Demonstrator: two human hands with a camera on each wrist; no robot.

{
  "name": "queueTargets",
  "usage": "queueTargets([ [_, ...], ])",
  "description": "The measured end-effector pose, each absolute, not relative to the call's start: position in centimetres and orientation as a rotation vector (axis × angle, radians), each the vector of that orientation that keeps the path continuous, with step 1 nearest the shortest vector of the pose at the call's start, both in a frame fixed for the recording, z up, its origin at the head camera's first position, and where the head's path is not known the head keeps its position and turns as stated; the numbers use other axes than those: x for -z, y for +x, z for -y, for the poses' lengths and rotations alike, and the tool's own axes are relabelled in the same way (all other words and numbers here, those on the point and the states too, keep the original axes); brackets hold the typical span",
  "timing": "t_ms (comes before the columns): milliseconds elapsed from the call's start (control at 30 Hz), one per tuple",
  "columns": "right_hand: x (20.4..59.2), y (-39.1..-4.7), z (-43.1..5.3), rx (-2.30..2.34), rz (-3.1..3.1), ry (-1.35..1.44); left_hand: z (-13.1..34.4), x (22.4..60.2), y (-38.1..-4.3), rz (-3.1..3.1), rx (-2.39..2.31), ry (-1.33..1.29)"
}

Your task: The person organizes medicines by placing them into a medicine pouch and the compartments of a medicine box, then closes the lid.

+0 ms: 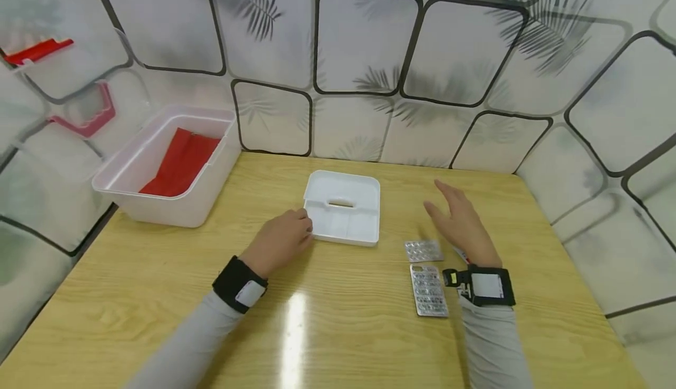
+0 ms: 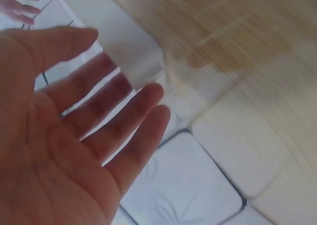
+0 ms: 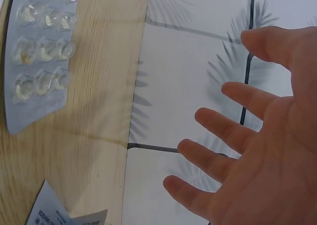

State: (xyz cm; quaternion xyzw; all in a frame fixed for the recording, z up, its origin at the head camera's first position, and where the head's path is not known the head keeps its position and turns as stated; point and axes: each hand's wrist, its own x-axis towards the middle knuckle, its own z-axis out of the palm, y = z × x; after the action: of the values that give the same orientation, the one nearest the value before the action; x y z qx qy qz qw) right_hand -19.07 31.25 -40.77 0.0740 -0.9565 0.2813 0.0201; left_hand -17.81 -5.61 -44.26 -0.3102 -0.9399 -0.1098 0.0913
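A shallow white plastic tray [image 1: 341,185] with a slotted handle across its middle lies on the table. My left hand [image 1: 280,241] is at its left side; in the left wrist view the fingertips [image 2: 156,92] reach the tray's corner, with the thumb apart. To the right, my right hand [image 1: 465,227] is held over the table, fingers spread and holding nothing. Near its wrist lie a blister pack [image 1: 424,251] with clear bubbles and, closer to me, a second silver blister pack [image 1: 429,292]. A small packet printed "IODINE" [image 3: 53,210] is mostly hidden beneath the right wrist in the head view.
At the back left stands a whitish plastic tub [image 1: 211,213] with a folded red cloth item [image 1: 182,163] inside. A pink handle-like piece [image 1: 90,122] and a red strip [image 1: 39,51] show left of it. Patterned sheeting [image 1: 364,43] borders the wooden table [image 1: 338,318] at the back and sides.
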Motion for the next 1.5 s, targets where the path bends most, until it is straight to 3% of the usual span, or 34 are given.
queueTargets([
  [533, 40.3, -18.3, -32.4, -0.853, 3.091, 0.338, 11.0, 41.9, -12.4, 3.047, 0.475, -0.960],
  [767, 40.3, -18.3, -31.8, -0.832, 3.161, 0.333, 12.0, 40.7, -15.7, 3.070, 0.656, -0.731],
  [1067, 41.3, -18.4, -31.0, -0.823, 3.314, 0.470, 11.6, 42.0, -20.8, 3.161, 0.668, -0.367],
  [1500, 42.4, -18.7, -30.1, -0.743, 3.454, 0.383, 11.0, 41.8, -21.9, 3.166, 0.719, -0.205],
])
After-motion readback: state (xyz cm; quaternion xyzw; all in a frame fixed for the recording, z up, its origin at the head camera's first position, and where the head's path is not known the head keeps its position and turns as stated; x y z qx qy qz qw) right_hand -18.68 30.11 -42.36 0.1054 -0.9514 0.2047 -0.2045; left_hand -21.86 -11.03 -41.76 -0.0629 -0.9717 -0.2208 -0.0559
